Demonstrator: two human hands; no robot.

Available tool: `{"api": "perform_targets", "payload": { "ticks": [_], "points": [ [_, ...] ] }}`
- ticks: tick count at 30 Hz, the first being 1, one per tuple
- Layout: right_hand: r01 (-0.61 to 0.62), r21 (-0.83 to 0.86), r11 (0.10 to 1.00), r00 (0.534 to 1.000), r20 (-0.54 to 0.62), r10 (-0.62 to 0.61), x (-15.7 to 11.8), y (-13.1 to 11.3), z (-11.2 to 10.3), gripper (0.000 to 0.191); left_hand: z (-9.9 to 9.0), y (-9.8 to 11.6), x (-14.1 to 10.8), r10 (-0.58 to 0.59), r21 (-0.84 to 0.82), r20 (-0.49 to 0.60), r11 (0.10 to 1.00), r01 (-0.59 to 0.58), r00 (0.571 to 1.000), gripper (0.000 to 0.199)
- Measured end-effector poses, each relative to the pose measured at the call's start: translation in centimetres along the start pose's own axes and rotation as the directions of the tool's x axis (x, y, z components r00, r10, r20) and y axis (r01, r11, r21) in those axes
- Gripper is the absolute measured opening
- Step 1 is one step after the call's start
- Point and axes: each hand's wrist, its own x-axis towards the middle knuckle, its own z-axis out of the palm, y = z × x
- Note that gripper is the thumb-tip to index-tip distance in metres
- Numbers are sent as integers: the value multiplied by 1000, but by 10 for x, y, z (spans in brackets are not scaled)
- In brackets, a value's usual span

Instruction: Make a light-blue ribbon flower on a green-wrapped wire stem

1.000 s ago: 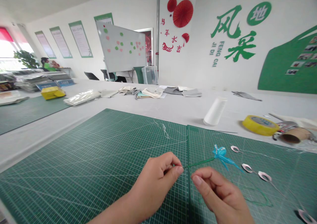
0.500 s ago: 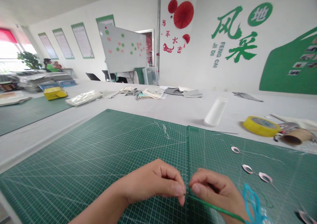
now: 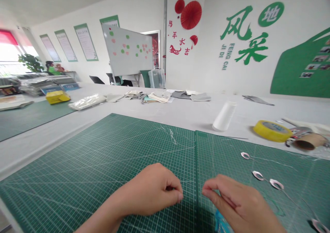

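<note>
- Two flat, gridded green mats (image 3: 98,150) stretch out nearer than the smooth white cone (image 3: 224,116)!
- Beyond it, one clear plastic bin (image 3: 157,78), contents unclear.
- Nearer, left hand (image 3: 152,190) and right hand (image 3: 241,200) pinch closed; hold unclear.
- Stringy blue piece (image 3: 221,223), below right hand, nearer than cone.
- Four pale rings (image 3: 276,184), cone's near right.

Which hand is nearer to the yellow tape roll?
Right. The right hand is on the near side of the tape roll, slightly left of it; the left hand is much farther left, over the left cutting mat.
</note>
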Motion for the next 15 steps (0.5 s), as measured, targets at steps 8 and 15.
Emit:
{"api": "perform_targets", "payload": {
  "ticks": [8,15],
  "points": [
    [150,-287,946,976,-107,-187,-5,4,9,28,-2,-2,4,-19,209,-206,976,63,978,28],
    [156,-309,938,980,-72,-187,-7,1,12,31,-2,-1,7,-31,241,-289,965,104,957,25]
  ]
}}
